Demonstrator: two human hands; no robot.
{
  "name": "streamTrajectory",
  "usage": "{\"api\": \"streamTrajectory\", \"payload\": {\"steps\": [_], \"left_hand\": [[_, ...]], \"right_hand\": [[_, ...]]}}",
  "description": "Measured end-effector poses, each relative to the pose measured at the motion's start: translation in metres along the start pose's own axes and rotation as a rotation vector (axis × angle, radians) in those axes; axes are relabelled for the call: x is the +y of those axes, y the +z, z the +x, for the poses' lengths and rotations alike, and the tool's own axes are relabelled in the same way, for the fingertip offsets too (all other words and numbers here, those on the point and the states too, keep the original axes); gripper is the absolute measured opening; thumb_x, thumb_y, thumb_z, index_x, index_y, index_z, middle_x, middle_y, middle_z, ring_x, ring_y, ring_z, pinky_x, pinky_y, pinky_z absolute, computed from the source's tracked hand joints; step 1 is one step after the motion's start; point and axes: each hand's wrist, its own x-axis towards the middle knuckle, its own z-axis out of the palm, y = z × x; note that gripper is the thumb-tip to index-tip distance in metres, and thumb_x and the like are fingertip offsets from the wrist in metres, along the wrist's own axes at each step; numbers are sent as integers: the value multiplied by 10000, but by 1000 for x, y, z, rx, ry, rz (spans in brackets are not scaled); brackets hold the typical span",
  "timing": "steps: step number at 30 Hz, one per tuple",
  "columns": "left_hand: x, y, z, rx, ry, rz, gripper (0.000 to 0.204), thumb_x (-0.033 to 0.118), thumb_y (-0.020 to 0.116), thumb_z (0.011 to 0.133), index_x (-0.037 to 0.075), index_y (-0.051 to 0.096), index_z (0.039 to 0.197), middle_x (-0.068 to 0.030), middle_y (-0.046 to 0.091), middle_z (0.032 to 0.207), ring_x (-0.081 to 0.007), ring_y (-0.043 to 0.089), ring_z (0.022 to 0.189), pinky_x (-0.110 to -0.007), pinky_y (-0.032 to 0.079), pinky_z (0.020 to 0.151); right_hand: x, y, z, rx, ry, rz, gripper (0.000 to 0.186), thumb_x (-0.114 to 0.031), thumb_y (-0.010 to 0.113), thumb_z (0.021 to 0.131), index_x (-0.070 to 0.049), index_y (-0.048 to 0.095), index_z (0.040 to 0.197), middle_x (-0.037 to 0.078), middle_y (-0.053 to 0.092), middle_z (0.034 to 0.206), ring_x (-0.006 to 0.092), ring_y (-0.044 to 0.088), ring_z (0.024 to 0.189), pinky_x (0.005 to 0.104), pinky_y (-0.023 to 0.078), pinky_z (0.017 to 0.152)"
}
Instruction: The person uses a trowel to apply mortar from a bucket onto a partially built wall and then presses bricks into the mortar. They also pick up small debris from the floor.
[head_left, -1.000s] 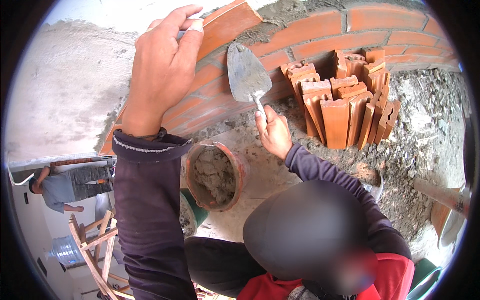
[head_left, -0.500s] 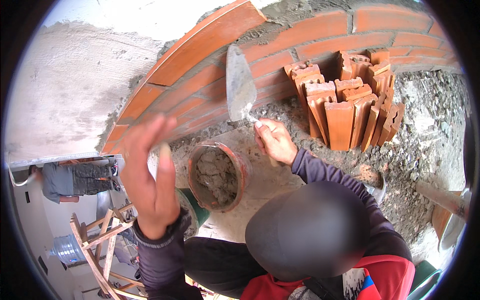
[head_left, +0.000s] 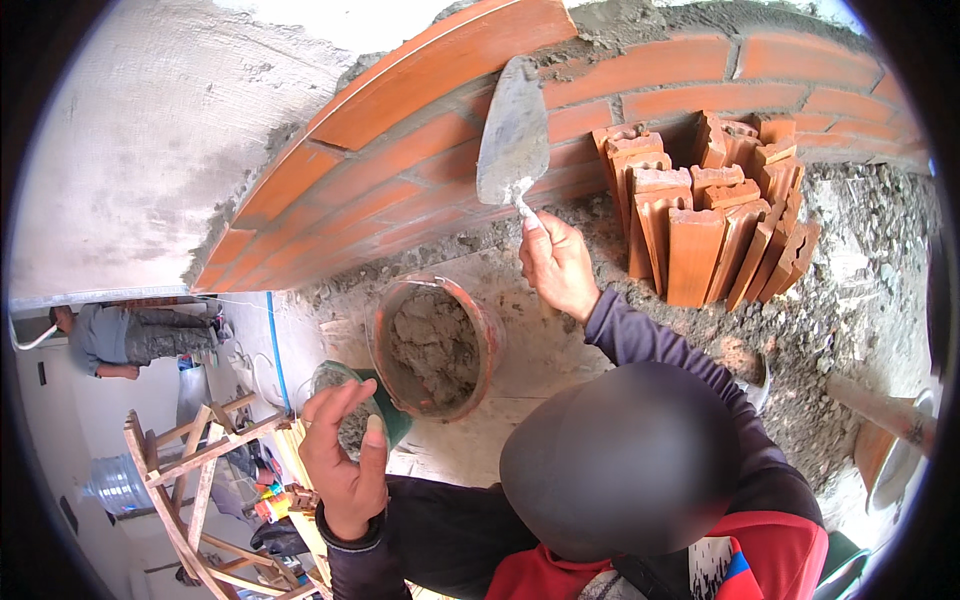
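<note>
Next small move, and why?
Probably use the trowel to trim mortar at the uppermost brick's right end: rough mortar lies beside that end, and the right hand holds the trowel with its tip pointing up near it.

We have mortar (head_left: 430, 345) inside a bucket (head_left: 489, 335), left of the brick stack (head_left: 695, 255), the brick wall (head_left: 675, 62) behind these 2.

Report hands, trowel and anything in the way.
Right hand holding trowel. Left hand empty, near green bucket. Blade grey-smeared, before brick wall. Brick stack right of blade.
</note>
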Motion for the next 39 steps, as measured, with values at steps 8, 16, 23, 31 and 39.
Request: {"api": "streamTrajectory", "payload": {"steps": [8,16,23,31,39], "left_hand": [[-4,0,-2,-4,4,4,420,144,683,915,-28,603,1290,-176,744,1125,-308,590,1124,-421,412,1044],[-8,-1,-2,-6,13,-39,434,177,698,919,-26,598,1290,-175,745,1118,-308,599,1106,-426,420,1032],[-9,-1,-5,-14,14,-42,448,198,705,920,-26,592,1291,-170,746,1122,-317,602,1105,-427,427,1023],[-10,-3,-6,-17,8,-43,445,185,711,912,-23,595,1287,-165,749,1119,-314,607,1100,-426,434,1015],[-6,-11,-7,-27,52,-28,403,172,712,902,-4,614,1250,-143,744,1126,-331,628,1073,-423,447,987]], "right_hand": [[-21,-8,-8,154,-70,-478,319,-261,553,1053,-19,562,845,213,523,634,425,583,604,431,466,562],[-22,-15,11,332,-187,-622,284,-231,583,1035,-19,500,866,238,574,648,489,608,679,516,453,573],[0,-19,-24,242,-61,-629,262,-242,580,1034,-19,549,902,255,549,654,497,604,672,483,456,571],[-7,-2,6,228,-144,-402,358,-272,483,1104,-45,511,828,13,492,601,87,445,537,312,401,498],[-40,-14,-40,60,-96,-680,249,-233,546,1045,-13,552,929,235,594,719,462,597,686,497,469,609]]}}
